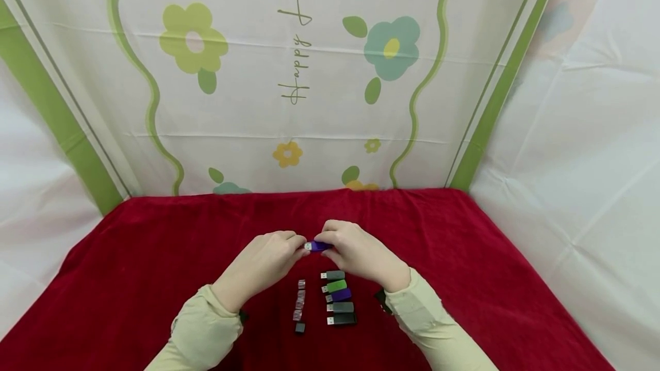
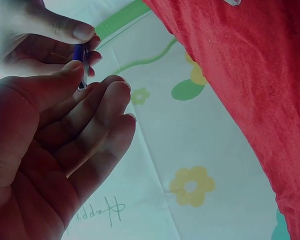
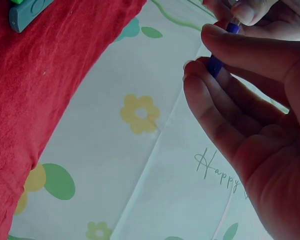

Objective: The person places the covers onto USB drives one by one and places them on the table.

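Both hands meet in front of the person, over the far part of the red cloth. Between them is a purple USB flash drive (image 1: 321, 246), its plug end pointing left. The right hand (image 1: 358, 251) pinches the purple body between thumb and fingers. At the plug end, where a clear piece (image 2: 85, 75) shows, the thumb and forefinger of the left hand (image 1: 265, 259) pinch it; the left hand's other fingers extend loosely. Nearer the person lies a column of several USB sticks: grey (image 1: 336, 275), green (image 1: 336, 285), purple (image 1: 340, 295), another grey (image 1: 341, 307) and black (image 1: 342, 319).
Left of the sticks runs a column of small clear caps (image 1: 297, 315), ending in a dark cap (image 1: 300, 328). A dark object (image 1: 382, 300) lies partly under the right sleeve. Red cloth (image 1: 154, 256) covers the table; printed white curtains (image 1: 309, 113) enclose it.
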Available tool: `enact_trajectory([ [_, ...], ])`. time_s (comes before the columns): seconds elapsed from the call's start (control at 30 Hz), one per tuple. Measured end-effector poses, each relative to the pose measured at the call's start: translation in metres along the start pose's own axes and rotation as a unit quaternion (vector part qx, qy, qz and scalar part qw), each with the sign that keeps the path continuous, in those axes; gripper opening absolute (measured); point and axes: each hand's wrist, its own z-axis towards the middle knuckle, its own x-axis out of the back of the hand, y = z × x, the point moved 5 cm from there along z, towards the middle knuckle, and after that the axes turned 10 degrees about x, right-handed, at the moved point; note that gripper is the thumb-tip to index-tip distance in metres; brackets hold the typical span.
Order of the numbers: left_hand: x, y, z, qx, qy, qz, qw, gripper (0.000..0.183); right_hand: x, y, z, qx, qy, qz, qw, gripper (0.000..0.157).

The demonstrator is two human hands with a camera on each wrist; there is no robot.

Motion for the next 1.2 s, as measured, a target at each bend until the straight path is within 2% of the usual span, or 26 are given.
enact_trajectory([
  [0.33, 0.0007, -0.0074, -0.0016, 0.017, -0.014, -0.016, 0.9996, 0.016, 0.0008, 0.0030, -0.0001, -0.018, -0.015, 0.034, 0.999, 0.023],
  [0.7, 0.0000, -0.0069, -0.0029, 0.021, -0.023, -0.026, 0.9992, 0.015, -0.0003, 0.0038, -0.0018, -0.027, -0.007, 0.063, 0.998, 0.019],
  [1.2, -0.0011, -0.0056, -0.0024, 0.018, -0.026, -0.017, 0.9994, 0.014, -0.0052, 0.0071, -0.0010, -0.029, -0.024, 0.054, 0.998, 0.019],
])
